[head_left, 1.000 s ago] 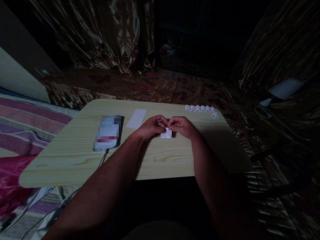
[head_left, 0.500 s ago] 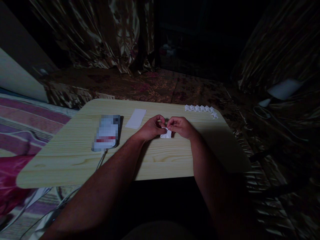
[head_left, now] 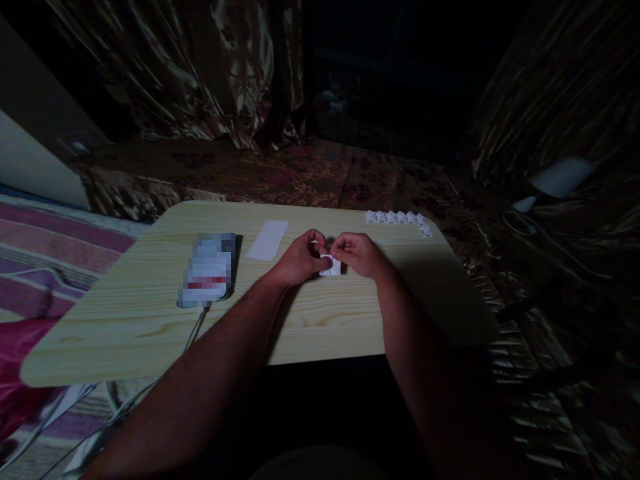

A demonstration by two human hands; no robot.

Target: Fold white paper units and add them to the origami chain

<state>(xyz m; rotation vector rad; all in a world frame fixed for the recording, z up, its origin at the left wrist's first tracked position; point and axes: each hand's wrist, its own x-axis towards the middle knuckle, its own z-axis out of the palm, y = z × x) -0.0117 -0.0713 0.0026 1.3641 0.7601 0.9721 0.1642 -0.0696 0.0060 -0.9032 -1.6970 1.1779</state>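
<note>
A small white folded paper [head_left: 334,269] with crease lines lies between my hands over the middle of the table. My left hand [head_left: 304,259] is closed on its left side, the thumb pressing on the paper's face. At the upper right edge, the fingertips of my right hand [head_left: 359,253] pinch the same paper. Part of the paper is hidden under the fingers. Several small white folded paper pieces [head_left: 391,217] stand in a row at the far right, one of them [head_left: 426,230] set slightly nearer. A stack of white paper strips [head_left: 269,240] lies beyond my left hand.
On the left of the pale wooden table [head_left: 330,340] lies a blurred-out phone-like device [head_left: 207,270] with a cable [head_left: 197,327] running off the near edge. A striped bedcover [head_left: 45,247] is at left. A white lamp [head_left: 563,177] stands at right, beyond the table.
My left thumb has moved further over the folded paper, and the paper's visible folds look different. The whole view has shifted slightly, while both hands stay at the paper.
</note>
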